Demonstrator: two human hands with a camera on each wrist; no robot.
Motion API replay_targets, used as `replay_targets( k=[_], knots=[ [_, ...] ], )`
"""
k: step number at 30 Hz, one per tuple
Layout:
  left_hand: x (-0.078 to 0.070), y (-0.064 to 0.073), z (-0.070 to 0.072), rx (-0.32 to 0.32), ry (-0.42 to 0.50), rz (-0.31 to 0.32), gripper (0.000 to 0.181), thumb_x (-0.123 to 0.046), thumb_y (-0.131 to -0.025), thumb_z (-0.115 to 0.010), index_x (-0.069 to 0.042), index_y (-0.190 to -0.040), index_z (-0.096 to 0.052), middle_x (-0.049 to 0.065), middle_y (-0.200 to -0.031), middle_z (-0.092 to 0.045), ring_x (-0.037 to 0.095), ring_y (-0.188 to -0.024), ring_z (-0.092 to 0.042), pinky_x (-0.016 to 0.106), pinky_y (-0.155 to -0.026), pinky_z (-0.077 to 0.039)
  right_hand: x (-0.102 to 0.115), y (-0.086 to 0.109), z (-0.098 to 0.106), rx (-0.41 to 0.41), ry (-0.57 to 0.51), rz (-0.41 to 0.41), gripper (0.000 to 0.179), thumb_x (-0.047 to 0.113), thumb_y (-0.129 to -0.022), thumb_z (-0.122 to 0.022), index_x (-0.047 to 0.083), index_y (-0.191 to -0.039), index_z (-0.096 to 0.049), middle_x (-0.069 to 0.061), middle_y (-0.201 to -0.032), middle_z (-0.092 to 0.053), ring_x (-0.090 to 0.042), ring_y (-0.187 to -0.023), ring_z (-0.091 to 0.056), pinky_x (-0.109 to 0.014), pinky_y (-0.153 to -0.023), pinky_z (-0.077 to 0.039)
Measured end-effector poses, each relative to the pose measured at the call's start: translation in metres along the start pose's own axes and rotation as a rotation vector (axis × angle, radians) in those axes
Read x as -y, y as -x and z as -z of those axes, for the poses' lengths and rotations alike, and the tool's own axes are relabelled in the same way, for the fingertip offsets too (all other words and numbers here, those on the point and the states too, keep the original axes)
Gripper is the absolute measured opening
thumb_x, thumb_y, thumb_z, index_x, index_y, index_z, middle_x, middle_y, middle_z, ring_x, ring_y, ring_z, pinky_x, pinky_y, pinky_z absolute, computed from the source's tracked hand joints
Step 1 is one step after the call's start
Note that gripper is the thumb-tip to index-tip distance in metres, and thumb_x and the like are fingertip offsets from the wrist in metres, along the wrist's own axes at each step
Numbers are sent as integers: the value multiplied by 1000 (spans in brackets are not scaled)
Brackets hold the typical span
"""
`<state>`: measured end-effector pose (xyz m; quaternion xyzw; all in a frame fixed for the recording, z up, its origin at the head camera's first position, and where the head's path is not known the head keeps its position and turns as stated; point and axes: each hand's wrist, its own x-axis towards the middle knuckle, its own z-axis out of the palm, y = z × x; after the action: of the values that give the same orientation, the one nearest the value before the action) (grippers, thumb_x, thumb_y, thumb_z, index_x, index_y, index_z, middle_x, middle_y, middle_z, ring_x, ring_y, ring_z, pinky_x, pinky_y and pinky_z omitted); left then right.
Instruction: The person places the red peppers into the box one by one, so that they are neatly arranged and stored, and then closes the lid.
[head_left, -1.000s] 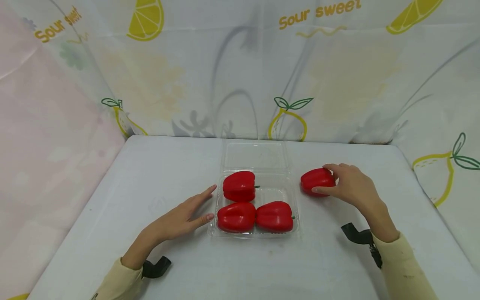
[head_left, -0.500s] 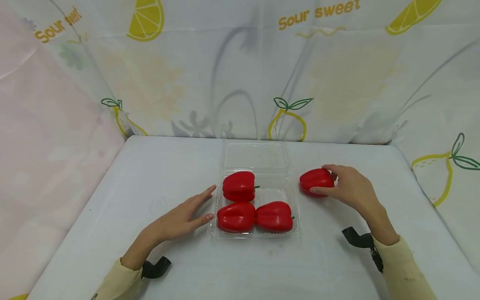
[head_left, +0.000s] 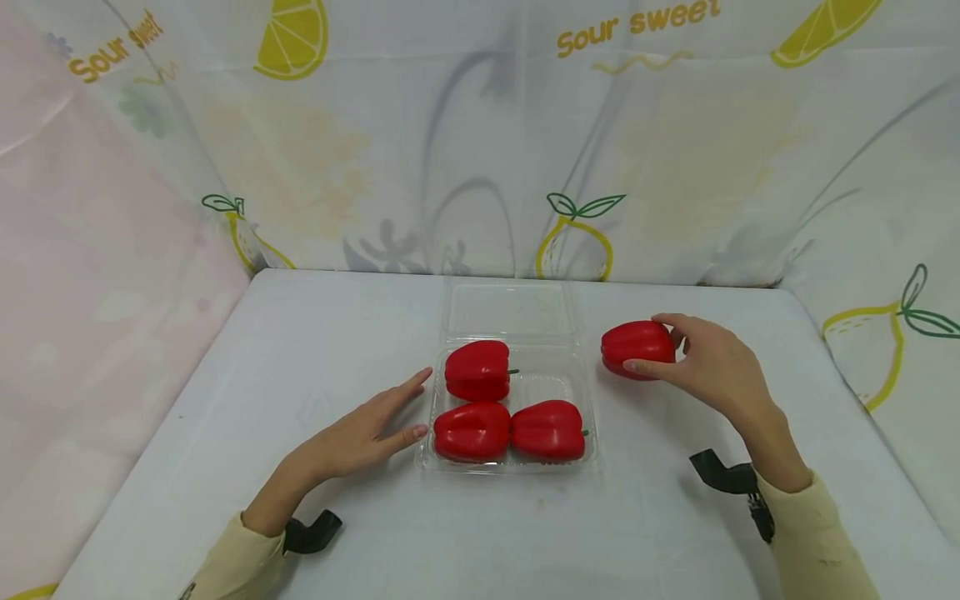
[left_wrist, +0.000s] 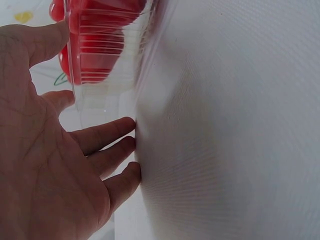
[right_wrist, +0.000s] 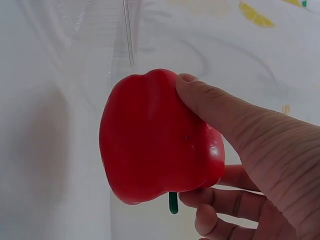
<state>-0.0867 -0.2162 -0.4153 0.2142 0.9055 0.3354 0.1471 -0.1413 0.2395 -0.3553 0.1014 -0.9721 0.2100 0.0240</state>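
My right hand (head_left: pixel 712 364) grips a red bell pepper (head_left: pixel 636 349) between thumb and fingers, to the right of a clear plastic clamshell box (head_left: pixel 551 385). In the right wrist view the pepper (right_wrist: pixel 150 135) shows its green stem pointing down, and it appears raised off the table. Three more red bell peppers lie in the box: one at the back left (head_left: pixel 477 370), one at the front left (head_left: pixel 472 432) and one at the front right (head_left: pixel 548 431). With fingers extended, my left hand (head_left: pixel 358 435) rests at the box's left side; its thumb touches the rim in the left wrist view.
The box's lid (head_left: pixel 510 311) lies folded back behind it on the white table (head_left: pixel 525 533). A patterned cloth (head_left: pixel 465 133) hangs along the table's far edge and continues at the sides. Black wrist mounts (head_left: pixel 313 533) sit under both sleeves.
The right hand has lifted the bell pepper slightly up and away from its spot on the table. My left hand and the boxed peppers stay where they were.
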Motion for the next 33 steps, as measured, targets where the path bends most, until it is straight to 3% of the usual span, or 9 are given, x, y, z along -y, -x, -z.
replay_targets(
  k=[9, 14, 26, 33],
  knots=[
    [0, 0, 0, 2, -1, -3, 80, -57, -93, -57, -35, -158, -17, 2, -154, -37, 27, -142, -33, 58, -106, -37, 14, 1, -2, -86, -73, 9, 73, 56, -76, -79, 9, -129, -61, -5, -90, -62, -24, -82, -53, -32, -57, -46],
    [1, 0, 0, 0, 2, -17, 79, -56, -94, -56, -34, -158, -17, 1, -155, -37, 26, -142, -32, 57, -108, -35, 22, 0, -5, -113, -91, 52, 68, 51, -77, -81, 9, -127, -62, -4, -87, -61, -23, -79, -53, -32, -57, -46],
    [2, 1, -1, -5, -3, -1, 79, -57, -93, -57, -37, -158, -16, 1, -154, -38, 27, -142, -33, 58, -107, -36, 40, -5, -13, -104, -148, 78, 64, 47, -77, -82, 11, -127, -63, -1, -87, -61, -22, -80, -54, -32, -58, -46],
    [1, 1, 0, -6, -3, -6, 79, -57, -93, -57, -36, -158, -17, 1, -154, -38, 26, -142, -33, 58, -107, -36, 48, -7, -22, -94, -141, 136, 67, 48, -77, -82, 10, -128, -62, -2, -89, -62, -23, -80, -55, -32, -59, -47]
  ],
)
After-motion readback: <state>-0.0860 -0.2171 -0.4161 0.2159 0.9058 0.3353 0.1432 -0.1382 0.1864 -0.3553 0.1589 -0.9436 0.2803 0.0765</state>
